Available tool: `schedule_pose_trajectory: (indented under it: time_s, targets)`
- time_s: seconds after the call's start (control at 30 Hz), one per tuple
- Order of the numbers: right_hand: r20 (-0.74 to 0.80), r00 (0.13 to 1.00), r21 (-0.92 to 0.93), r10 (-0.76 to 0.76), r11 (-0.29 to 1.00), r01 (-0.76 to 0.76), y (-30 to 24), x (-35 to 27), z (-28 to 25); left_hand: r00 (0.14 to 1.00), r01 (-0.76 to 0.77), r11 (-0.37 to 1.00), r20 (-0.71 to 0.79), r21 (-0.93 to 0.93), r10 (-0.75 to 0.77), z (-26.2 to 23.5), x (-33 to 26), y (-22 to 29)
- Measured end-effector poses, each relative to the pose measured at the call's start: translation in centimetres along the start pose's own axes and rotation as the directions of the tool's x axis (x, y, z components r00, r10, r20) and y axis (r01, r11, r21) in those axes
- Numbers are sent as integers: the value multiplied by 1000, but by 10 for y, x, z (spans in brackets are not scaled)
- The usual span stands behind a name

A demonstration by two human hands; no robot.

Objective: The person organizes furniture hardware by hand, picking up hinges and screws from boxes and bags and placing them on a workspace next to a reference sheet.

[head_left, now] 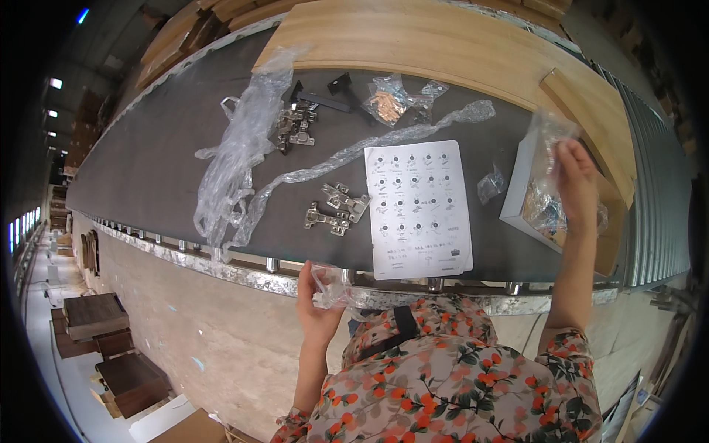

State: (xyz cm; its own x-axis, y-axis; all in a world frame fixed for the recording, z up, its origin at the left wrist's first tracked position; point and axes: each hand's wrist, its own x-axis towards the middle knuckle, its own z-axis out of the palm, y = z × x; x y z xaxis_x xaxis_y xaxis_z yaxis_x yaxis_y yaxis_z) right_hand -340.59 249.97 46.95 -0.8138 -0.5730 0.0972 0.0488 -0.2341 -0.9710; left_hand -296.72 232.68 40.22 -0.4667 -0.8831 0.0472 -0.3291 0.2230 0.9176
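Closest in, a flowery shirt [458, 384] with orange and green spots, filling the bottom of the view. Just above it, left hand [316, 306] curled around a small clear plastic bag [331, 286], gripping it right at the shiny metal edge [244, 275] of the dark belt [155, 162]. A bit further out on the belt, a white paper sheet [418, 208] with rows of little pictures, lying flat. Just beside its left side, two silver hinges [336, 208], touching each other. Over to the right, right hand [577, 184] stretched out, fingers pinched on a crinkly clear bag [548, 140], holding it up over an open cardboard box [521, 196] with more bagged bits inside. Between sheet and box, one tiny clear bag [490, 184] alone on the belt. Further back, a long twisty strip of bubble wrap [354, 151] and a big floppy clear plastic bag [236, 159]. Near that, a pile of more silver hinges [295, 125], some black brackets [329, 92], and a little bag of wooden pegs [388, 103]. Farthest away, long pale wooden boards [443, 44] along the far side of the belt.
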Motion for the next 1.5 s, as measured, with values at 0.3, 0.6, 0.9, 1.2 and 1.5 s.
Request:
schedule_pose_trajectory:
  time_s: [0.3, 0.6, 0.9, 1.2, 1.5]
  targets:
    - [35, 970, -408, 242, 889, -207, 65, 56, 47, 988, 84, 994, -134, 74, -74, -39, -18, -27]
    - [565, 706, -820, -427, -199, 536, 104, 92, 62, 987, 89, 996, -140, 18, -85, -37, -14, -50]
    - [731, 617, -656, 291, 549, 519, 150, -25, 263, 978, 119, 992, -165, -44, -125, -50, 4, -59]
    - [694, 499, -702, 520, 642, 307, 163, -17, 290, 947, 222, 971, -216, -90, -236, -65, -1, -78]
    - [707, 593, -561, 385, 816, 138, 165, 50, 294, 956, 201, 977, -203, -65, -210, -65, 25, -76]
